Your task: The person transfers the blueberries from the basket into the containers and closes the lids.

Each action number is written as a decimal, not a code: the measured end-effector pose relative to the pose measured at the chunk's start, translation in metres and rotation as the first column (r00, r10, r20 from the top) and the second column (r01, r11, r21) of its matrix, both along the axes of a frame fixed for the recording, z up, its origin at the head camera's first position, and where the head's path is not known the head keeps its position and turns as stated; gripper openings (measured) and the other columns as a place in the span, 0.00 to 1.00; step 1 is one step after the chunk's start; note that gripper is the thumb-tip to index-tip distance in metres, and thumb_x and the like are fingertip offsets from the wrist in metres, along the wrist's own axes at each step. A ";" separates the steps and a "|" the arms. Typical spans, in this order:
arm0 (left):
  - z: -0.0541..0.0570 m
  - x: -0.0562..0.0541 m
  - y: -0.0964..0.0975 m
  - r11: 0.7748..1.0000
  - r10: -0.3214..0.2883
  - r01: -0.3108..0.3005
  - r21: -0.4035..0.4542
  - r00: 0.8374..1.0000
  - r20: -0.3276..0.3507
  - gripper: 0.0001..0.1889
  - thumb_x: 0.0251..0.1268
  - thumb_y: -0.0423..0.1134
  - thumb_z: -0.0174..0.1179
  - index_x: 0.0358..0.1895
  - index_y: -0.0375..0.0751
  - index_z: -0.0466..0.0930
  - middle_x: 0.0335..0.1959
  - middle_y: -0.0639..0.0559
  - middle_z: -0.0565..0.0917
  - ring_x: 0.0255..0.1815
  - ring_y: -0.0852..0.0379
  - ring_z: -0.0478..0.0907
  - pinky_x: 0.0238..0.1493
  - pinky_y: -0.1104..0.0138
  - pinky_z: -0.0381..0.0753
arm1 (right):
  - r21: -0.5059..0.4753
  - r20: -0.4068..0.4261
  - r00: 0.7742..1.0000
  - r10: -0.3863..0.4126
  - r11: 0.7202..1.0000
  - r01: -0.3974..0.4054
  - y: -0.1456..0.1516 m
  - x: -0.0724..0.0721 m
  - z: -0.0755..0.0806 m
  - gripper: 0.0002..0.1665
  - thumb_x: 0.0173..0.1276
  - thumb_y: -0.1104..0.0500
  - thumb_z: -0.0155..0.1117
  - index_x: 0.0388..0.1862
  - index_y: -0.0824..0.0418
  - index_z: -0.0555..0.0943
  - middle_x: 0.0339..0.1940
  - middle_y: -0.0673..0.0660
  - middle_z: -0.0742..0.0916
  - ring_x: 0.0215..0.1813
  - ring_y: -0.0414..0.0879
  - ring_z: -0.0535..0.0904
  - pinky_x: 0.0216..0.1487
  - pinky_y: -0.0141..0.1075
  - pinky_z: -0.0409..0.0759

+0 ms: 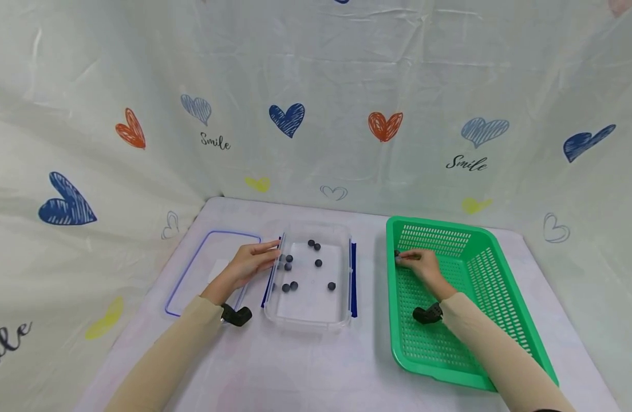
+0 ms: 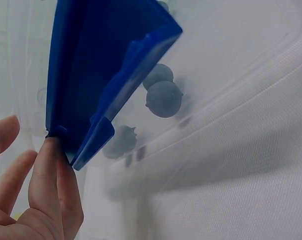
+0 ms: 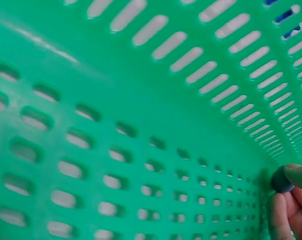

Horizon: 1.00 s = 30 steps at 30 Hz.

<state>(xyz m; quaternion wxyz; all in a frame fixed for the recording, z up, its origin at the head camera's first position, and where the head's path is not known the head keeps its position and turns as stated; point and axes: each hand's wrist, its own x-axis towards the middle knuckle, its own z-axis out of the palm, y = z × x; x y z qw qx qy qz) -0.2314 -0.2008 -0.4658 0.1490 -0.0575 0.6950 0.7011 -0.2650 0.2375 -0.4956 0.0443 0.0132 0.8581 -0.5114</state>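
Observation:
A clear plastic container [image 1: 308, 312] with blue side latches holds several dark blueberries [image 1: 318, 263], loose on its floor. My left hand [image 1: 251, 263] is at its left side, fingers fairly straight. In the left wrist view its fingertips touch the lower end of the swung-out blue latch [image 2: 86, 65], with the thumb apart. My right hand [image 1: 421, 264] reaches into the green basket [image 1: 393, 320] by its left wall. Between thumb and fingers it pinches one blueberry [image 3: 281, 180], low in the basket's corner in the right wrist view.
A clear lid with a blue rim [image 1: 187, 274] lies on the table to the left, partly under my left forearm. The second blue latch [image 1: 354, 280] sticks out on the container's right. A pale curtain with printed hearts [image 1: 287, 120] hangs behind the table.

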 end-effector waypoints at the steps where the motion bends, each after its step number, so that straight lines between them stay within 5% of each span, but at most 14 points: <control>1: 0.001 0.000 0.000 1.000 -0.006 0.006 -0.003 1.000 -0.004 0.26 0.71 0.34 0.63 0.70 0.35 0.70 0.74 0.40 0.65 0.64 0.54 0.74 0.58 0.68 0.79 | -0.008 0.006 1.000 -0.009 1.000 0.009 0.000 0.000 0.001 0.16 0.68 0.64 0.69 0.50 0.75 0.83 0.48 0.66 0.86 0.51 0.53 0.79 0.41 0.30 0.80; 9: 0.003 0.001 -0.001 1.000 -0.015 0.015 -0.004 1.000 -0.007 0.26 0.71 0.34 0.62 0.70 0.34 0.70 0.74 0.40 0.65 0.66 0.51 0.72 0.58 0.69 0.80 | -0.043 0.044 0.999 0.014 0.999 -0.012 0.002 0.001 0.012 0.18 0.70 0.63 0.67 0.52 0.76 0.81 0.55 0.69 0.82 0.61 0.61 0.72 0.54 0.44 0.78; 16: 0.003 0.001 0.000 1.000 -0.008 0.008 -0.005 1.000 -0.005 0.26 0.71 0.33 0.62 0.70 0.34 0.71 0.73 0.40 0.66 0.64 0.53 0.74 0.57 0.68 0.80 | -0.132 0.079 0.995 0.063 0.990 -0.052 0.006 0.001 0.027 0.21 0.73 0.62 0.63 0.57 0.78 0.78 0.54 0.68 0.83 0.53 0.56 0.83 0.66 0.56 0.74; 22: 0.003 0.000 -0.001 1.000 -0.009 0.009 -0.001 1.000 0.001 0.26 0.71 0.33 0.62 0.69 0.34 0.71 0.73 0.42 0.67 0.64 0.54 0.75 0.57 0.69 0.80 | -0.230 0.090 0.993 0.076 0.972 -0.053 0.010 0.005 0.042 0.23 0.74 0.62 0.62 0.59 0.80 0.75 0.46 0.57 0.86 0.44 0.41 0.85 0.63 0.51 0.78; 30: 0.002 0.001 -0.001 1.000 -0.022 0.022 -0.008 1.000 -0.011 0.27 0.71 0.34 0.62 0.70 0.33 0.69 0.73 0.38 0.65 0.63 0.55 0.75 0.58 0.69 0.80 | -0.326 0.089 0.991 0.097 0.943 -0.063 0.011 0.016 0.068 0.24 0.72 0.61 0.65 0.57 0.79 0.76 0.43 0.51 0.85 0.45 0.42 0.85 0.56 0.37 0.83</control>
